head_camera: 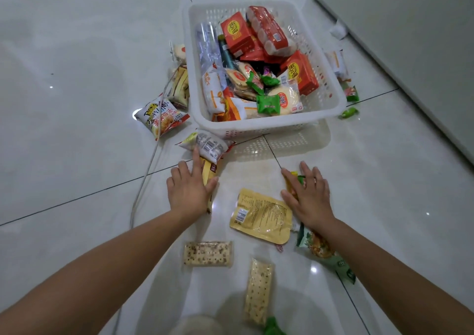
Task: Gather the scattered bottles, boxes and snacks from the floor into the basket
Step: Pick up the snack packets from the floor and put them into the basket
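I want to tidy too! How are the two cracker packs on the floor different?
The left cracker pack lies sideways; the right cracker pack points toward the basket. The left cracker pack looks shorter, the right cracker pack longer. Both are pale, speckled, flat and untouched.

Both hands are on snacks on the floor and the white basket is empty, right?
No. The head view shows the white basket is not empty: it holds red boxes and many snack packs. The rest is right: the left hand and right hand both rest on packets on the floor.
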The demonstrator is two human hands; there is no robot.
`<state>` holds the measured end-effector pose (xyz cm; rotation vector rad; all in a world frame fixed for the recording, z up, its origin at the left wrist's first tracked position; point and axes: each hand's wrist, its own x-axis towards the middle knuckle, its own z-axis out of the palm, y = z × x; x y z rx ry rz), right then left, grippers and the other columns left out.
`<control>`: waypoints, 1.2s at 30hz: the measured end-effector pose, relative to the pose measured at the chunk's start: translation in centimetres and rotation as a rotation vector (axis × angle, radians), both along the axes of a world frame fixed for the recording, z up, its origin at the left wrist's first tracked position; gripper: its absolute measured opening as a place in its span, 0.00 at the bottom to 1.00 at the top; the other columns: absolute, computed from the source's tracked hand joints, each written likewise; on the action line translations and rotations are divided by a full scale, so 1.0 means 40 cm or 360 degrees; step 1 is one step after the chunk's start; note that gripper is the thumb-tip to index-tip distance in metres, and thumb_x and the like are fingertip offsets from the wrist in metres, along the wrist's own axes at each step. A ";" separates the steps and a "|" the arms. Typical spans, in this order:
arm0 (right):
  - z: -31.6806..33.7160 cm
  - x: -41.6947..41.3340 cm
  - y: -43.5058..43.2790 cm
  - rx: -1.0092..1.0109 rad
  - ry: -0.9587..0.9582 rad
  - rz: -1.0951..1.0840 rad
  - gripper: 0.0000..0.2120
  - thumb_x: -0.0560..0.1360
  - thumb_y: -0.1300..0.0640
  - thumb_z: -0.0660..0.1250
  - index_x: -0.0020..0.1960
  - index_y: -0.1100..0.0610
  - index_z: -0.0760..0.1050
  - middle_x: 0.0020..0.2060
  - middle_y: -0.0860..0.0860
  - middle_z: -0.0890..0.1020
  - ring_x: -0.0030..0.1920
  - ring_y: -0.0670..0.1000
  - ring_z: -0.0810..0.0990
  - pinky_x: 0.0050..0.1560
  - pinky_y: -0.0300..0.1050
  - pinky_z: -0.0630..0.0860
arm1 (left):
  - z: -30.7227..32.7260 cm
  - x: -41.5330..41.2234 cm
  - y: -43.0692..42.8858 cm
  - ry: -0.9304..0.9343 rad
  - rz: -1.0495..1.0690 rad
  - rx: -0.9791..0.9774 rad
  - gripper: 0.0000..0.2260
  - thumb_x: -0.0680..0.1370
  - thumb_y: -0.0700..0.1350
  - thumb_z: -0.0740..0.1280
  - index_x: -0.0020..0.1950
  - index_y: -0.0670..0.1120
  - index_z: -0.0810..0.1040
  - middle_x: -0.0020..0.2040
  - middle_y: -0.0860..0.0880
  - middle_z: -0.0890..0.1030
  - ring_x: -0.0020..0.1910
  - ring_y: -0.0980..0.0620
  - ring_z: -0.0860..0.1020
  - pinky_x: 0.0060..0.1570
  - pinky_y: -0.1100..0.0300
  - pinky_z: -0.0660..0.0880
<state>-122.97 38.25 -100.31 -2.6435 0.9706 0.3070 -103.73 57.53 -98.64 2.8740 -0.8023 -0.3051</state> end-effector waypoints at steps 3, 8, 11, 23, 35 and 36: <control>-0.004 0.005 0.002 -0.0090 -0.0070 -0.0021 0.25 0.77 0.39 0.47 0.74 0.40 0.53 0.75 0.52 0.54 0.74 0.58 0.49 0.71 0.56 0.52 | -0.001 0.008 0.014 -0.0034 -0.0020 0.0030 0.34 0.79 0.61 0.53 0.78 0.50 0.41 0.62 0.39 0.67 0.60 0.42 0.67 0.57 0.50 0.67; -0.004 0.018 -0.002 -0.0230 -0.0155 0.0011 0.19 0.79 0.49 0.59 0.68 0.48 0.67 0.64 0.57 0.66 0.63 0.60 0.63 0.60 0.55 0.64 | -0.004 0.021 0.027 0.0054 0.0046 -0.0020 0.32 0.80 0.57 0.56 0.78 0.45 0.48 0.63 0.39 0.66 0.60 0.41 0.68 0.56 0.50 0.69; -0.001 0.026 0.007 -0.0311 -0.0213 0.0072 0.15 0.73 0.57 0.69 0.59 0.55 0.74 0.52 0.60 0.73 0.49 0.62 0.71 0.45 0.55 0.75 | 0.005 0.021 0.030 0.0069 0.0038 -0.0014 0.31 0.81 0.55 0.57 0.77 0.43 0.48 0.64 0.38 0.66 0.61 0.40 0.68 0.54 0.49 0.71; 0.105 0.020 -0.085 -0.0176 -0.0292 -0.0125 0.14 0.79 0.60 0.56 0.64 0.57 0.69 0.54 0.61 0.72 0.44 0.62 0.76 0.39 0.48 0.70 | 0.098 0.088 0.067 -0.0152 0.0215 -0.0089 0.27 0.81 0.47 0.60 0.75 0.39 0.54 0.61 0.37 0.69 0.59 0.39 0.69 0.53 0.49 0.70; 0.467 0.277 -0.247 -0.0390 -0.0712 0.0066 0.15 0.79 0.57 0.58 0.65 0.57 0.71 0.59 0.64 0.68 0.58 0.64 0.71 0.61 0.53 0.68 | 0.330 0.240 -0.060 -0.0390 0.0452 -0.0415 0.25 0.80 0.42 0.61 0.75 0.39 0.55 0.66 0.36 0.67 0.65 0.39 0.66 0.60 0.49 0.67; 0.491 0.313 -0.244 -0.0376 -0.0693 0.0097 0.17 0.80 0.55 0.58 0.67 0.55 0.70 0.63 0.63 0.66 0.63 0.64 0.68 0.64 0.55 0.66 | 0.355 0.242 -0.100 -0.0360 0.0402 -0.0462 0.26 0.80 0.43 0.61 0.75 0.40 0.55 0.66 0.37 0.67 0.65 0.39 0.66 0.59 0.49 0.68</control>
